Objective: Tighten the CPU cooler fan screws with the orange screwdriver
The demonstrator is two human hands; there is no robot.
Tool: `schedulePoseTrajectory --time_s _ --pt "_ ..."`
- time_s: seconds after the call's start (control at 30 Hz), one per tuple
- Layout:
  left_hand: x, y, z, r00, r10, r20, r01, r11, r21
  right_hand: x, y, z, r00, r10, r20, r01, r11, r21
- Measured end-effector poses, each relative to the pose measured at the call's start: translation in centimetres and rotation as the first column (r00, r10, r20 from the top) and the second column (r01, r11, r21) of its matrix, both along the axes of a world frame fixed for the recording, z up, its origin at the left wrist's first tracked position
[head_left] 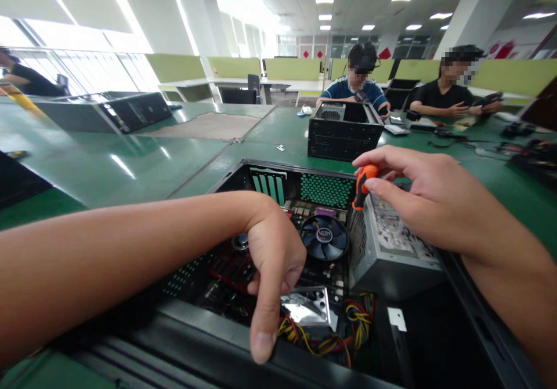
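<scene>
An open black computer case [226, 325] lies in front of me. My right hand [418, 186] pinches the orange and black handle of a screwdriver [364, 187], held upright at the case's back edge beside the power supply [391, 267]. The screwdriver's shaft does not show. My left hand [274, 261] hangs bent at the wrist over the case, its thumb pointing down over the front rail. Its other fingers are mostly hidden. Near it are a CPU fan [324, 237], a shiny metal bracket [307, 308] and a bundle of coloured cables [359, 319].
Across the green table [209, 163] stands a second black case [343, 140], with a person [354, 84] behind it. Another person [448, 90] sits to the right near cables and parts. A further case [134, 111] lies at the left, and a small white piece [281, 148] lies mid-table.
</scene>
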State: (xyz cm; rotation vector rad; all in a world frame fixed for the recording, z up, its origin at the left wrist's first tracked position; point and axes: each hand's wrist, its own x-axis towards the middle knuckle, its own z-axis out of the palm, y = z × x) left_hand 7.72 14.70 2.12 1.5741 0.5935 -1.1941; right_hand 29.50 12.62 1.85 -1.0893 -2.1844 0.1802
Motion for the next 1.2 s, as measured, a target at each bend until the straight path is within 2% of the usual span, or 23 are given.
schedulePoseTrajectory --time_s 0.27,0.63,0.83,1.03,1.2 --pt "0.17 -0.16 0.45 1.0 0.001 -0.025 0.0 0.999 0.036 0.11 0.15 -0.18 0.999 0.023 0.029 -0.022 0.999 -0.04" --pt "-0.1 -0.25 0.42 0.999 0.039 -0.008 -0.039 0.999 0.016 -0.06 0.1 -0.23 0.999 0.033 0.016 -0.032 0.998 -0.048" --pt "-0.14 -0.01 0.11 1.0 0.012 0.029 -0.012 1.0 0.014 0.06 0.14 -0.02 0.999 -0.05 0.022 0.05 0.999 -0.007" --pt "-0.2 -0.06 0.14 1.0 0.021 0.015 -0.021 1.0 0.003 0.13 0.17 -0.12 0.998 0.0 0.064 -0.002 1.0 0.027" --pt "-0.09 -0.16 0.32 0.999 0.032 -0.01 -0.032 0.999 0.021 0.12 0.33 -0.21 0.996 -0.041 0.074 0.039 0.999 0.028"
